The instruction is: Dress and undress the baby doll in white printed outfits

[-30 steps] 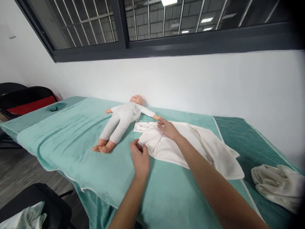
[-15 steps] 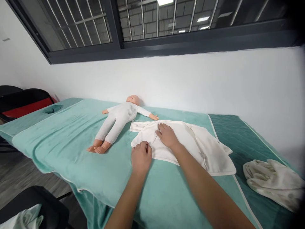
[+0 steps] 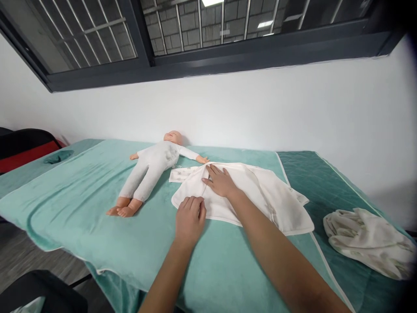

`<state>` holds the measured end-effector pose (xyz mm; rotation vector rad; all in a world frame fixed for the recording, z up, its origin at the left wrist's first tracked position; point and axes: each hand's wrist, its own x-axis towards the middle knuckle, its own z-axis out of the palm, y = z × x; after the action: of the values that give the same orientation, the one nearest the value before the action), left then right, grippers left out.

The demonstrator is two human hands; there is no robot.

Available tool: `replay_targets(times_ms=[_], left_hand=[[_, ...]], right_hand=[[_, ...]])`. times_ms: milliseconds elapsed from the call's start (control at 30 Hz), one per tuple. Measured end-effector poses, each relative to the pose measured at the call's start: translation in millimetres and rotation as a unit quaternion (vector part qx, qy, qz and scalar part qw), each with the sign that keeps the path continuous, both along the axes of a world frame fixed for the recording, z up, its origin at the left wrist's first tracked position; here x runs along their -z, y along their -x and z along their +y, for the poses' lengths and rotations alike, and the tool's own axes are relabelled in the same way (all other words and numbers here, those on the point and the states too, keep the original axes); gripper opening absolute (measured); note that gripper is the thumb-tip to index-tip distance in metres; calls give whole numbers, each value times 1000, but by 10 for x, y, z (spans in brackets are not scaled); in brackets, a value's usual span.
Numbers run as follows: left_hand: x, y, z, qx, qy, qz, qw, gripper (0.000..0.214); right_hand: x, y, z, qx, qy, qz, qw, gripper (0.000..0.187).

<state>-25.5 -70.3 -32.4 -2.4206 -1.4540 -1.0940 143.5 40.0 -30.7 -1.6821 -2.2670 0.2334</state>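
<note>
White garment (image 3: 247, 195): left hand (image 3: 189, 217) now at hem, right hand (image 3: 221, 181) flat

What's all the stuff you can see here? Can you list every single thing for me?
light teal cover: one, light teal, draped across the left and middle
dark teal cover: one, dark teal, at the right end
baby doll: one, in a white suit, lying face up on the light teal cover near the wall
white garment: one, white, spread flat just right of the doll
crumpled cloth: one, off-white, on the dark teal cover at far right
window: one, dark frame with bars, above the wall
chair: one, black with red, far left
left hand: one, fingers curled at the garment's near edge
right hand: one, flat and open on the garment
</note>
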Motion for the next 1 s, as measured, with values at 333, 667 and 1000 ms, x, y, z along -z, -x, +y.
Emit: replay_targets(times_ms=[333,667,1000], left_hand=[[-61,-13,-33,61,34,54,996,19],[-137,-22,-64,95,54,105,988,31],[-115,-17,-2,66,78,102,990,40]], right_hand=[[-59,5,-95,37,-52,52,997,65],[-388,-1535,-640,247,-84,71,963,40],[-80,-2473,-1049,303,94,-1,948,39]])
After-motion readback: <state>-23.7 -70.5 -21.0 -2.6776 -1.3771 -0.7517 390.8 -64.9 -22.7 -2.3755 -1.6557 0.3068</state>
